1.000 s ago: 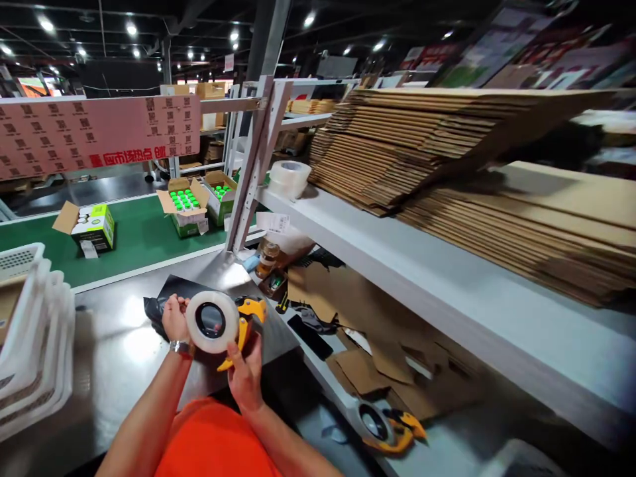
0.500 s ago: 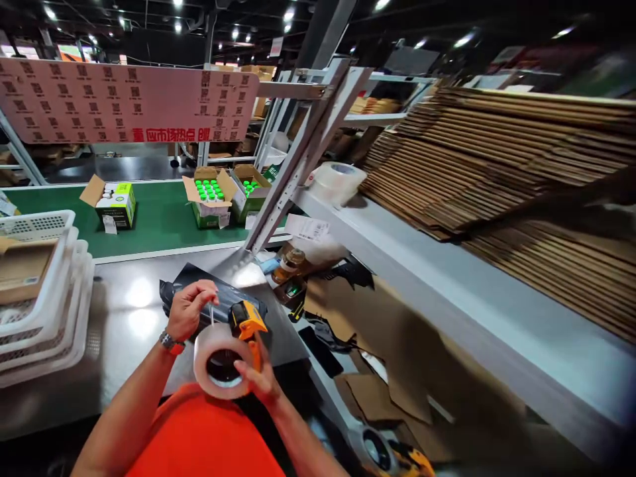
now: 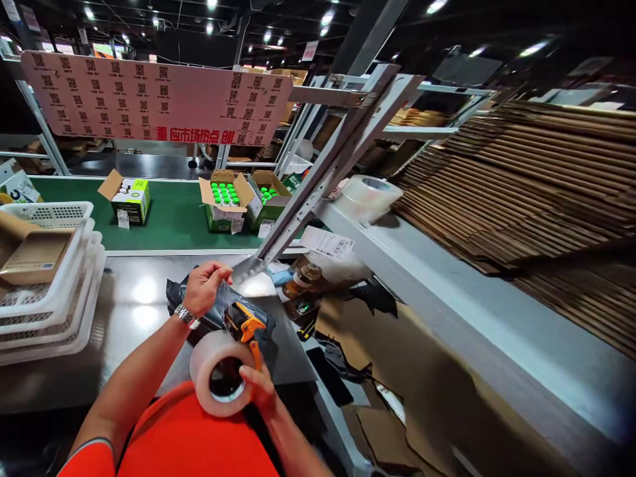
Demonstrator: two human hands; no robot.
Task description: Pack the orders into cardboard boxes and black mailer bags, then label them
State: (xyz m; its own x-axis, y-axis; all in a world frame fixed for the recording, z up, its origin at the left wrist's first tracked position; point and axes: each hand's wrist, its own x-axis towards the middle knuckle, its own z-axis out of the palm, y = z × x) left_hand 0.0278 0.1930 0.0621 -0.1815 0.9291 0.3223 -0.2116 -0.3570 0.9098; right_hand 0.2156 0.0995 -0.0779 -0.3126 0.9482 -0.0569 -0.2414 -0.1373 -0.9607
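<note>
My right hand [image 3: 262,389] is closed on the orange handle of a tape dispenser [image 3: 250,326], which carries a large roll of clear packing tape [image 3: 201,377]. The thumb lies beside the roll's core. My left hand [image 3: 205,289] pinches the free end of the tape above the dispenser head, and a clear strip runs between the two. Under and behind both hands, a package in a black plastic bag [image 3: 264,316] lies on the metal table [image 3: 134,331]. Its middle is partly hidden by my left hand and the dispenser.
Stacked white baskets [image 3: 94,291] stand at the left, the top one holding a cardboard box [image 3: 37,255]. Beyond the table runs a green conveyor [image 3: 173,225] with open cartons [image 3: 226,215]. At the right, a shelf [image 3: 447,285] bears flattened cardboard [image 3: 536,179] and tape rolls [image 3: 365,199].
My left hand has moved up and away from the dispenser, drawing out a longer strip of tape. The roll is tilted slightly differently, and the whole view has shifted.
</note>
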